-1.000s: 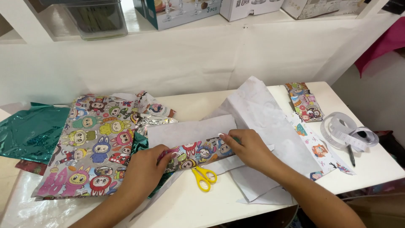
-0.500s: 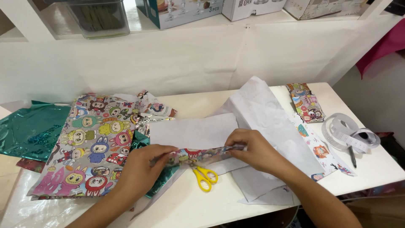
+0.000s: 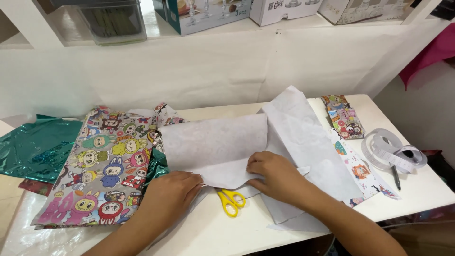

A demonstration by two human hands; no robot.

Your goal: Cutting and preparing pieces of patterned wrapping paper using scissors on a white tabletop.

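A moment ago the printed side of the flap showed under my hands; now the wrapping paper [image 3: 215,147] is folded over and shows only its white back. My left hand [image 3: 171,193] and right hand [image 3: 274,173] lie flat on its near edge, apart, pressing, not gripping. So the fold seems laid. The yellow scissors [image 3: 230,200] lie between my hands, at 6 o'clock from the paper.

We seem to be at a gift-wrapping counter in a shop: a white table [image 3: 417,189] strewn with cartoon-printed wrapping paper [image 3: 102,161], green foil [image 3: 35,147], yellow-handled scissors [image 3: 231,201] and tape rolls [image 3: 391,150], with boxed glassware [image 3: 208,14] shelved above.
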